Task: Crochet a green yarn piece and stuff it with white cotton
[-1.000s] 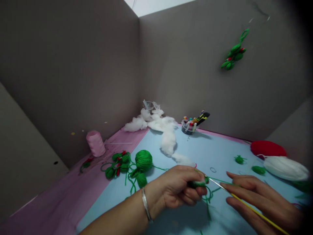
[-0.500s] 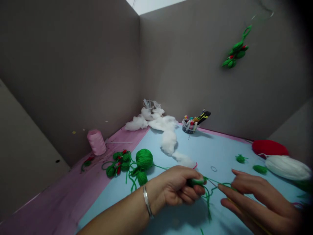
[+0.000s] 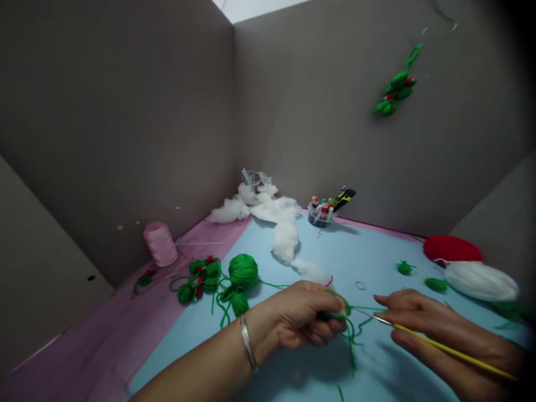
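Note:
My left hand [image 3: 305, 316], with a silver bracelet on the wrist, is closed around a small green crochet piece [image 3: 334, 316] that is mostly hidden by the fingers. Loose green yarn ends dangle below it. A crochet hook [image 3: 444, 349] with a yellow handle and metal shaft is pinched in my right hand [image 3: 439, 329], its tip reaching the piece at the left fingertips. One green strand stretches between the two hands. Left of the left hand sits a green yarn ball [image 3: 243, 272], with a strand running toward that hand.
Green-and-red crochet pieces [image 3: 201, 279] and a pink thread cone [image 3: 161, 244] lie left. White stuffing [image 3: 285, 240] and a tub of markers [image 3: 321, 214] stand at the back. Red yarn [image 3: 452, 249] and white yarn [image 3: 481, 280] lie right. A green crochet ornament [image 3: 397, 89] hangs above.
The view has shifted slightly, so the table things sit a little further left. My right hand has turned, and more of the hook's yellow handle shows. The left hand keeps its hold.

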`<state>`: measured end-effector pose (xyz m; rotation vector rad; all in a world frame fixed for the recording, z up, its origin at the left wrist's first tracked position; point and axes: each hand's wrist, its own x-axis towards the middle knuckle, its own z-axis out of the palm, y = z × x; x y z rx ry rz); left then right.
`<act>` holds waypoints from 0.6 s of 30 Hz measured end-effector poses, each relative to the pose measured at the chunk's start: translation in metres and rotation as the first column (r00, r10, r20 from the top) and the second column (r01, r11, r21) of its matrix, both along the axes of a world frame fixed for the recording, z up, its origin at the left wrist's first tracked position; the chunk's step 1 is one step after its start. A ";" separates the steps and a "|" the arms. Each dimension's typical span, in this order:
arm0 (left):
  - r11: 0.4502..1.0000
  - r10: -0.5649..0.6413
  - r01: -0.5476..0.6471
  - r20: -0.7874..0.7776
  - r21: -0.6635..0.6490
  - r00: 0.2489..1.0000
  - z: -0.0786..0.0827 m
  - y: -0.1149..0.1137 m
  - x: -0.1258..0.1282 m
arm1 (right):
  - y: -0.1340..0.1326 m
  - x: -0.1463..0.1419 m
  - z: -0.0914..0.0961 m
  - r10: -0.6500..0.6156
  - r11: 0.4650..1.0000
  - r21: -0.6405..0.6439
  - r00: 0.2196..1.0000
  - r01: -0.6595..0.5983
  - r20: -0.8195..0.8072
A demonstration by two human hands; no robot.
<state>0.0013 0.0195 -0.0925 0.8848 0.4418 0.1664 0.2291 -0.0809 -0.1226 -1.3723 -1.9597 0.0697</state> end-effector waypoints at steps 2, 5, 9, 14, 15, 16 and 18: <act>1.000 -0.002 0.002 -0.004 0.019 1.000 0.000 0.000 0.000 | 0.001 0.002 -0.005 -0.019 0.999 -0.029 0.992 0.015 -0.121; 0.999 -0.047 0.047 -0.024 0.022 0.999 -0.002 0.002 -0.001 | 0.002 -0.001 -0.006 -0.044 0.998 -0.047 0.976 0.035 -0.212; 0.996 -0.063 0.067 -0.068 0.052 0.996 -0.006 0.006 0.000 | -0.002 -0.007 0.003 -0.022 0.998 -0.065 0.999 0.020 -0.027; 0.996 -0.005 0.013 -0.103 0.083 0.995 -0.010 0.004 0.001 | -0.003 -0.006 0.009 0.022 1.000 -0.014 0.999 -0.021 0.047; 0.996 -0.008 0.016 -0.093 0.084 0.996 -0.009 0.003 0.001 | -0.001 -0.006 0.008 0.007 0.999 -0.044 0.999 -0.009 -0.036; 0.996 -0.016 0.023 -0.083 0.084 0.996 -0.008 0.003 0.001 | 0.001 -0.006 0.007 -0.009 0.996 -0.090 0.989 -0.004 -0.145; 0.996 -0.044 0.049 -0.058 0.079 0.997 -0.006 0.002 0.000 | 0.007 -0.011 0.004 -0.029 0.982 -0.182 0.919 -0.048 -0.394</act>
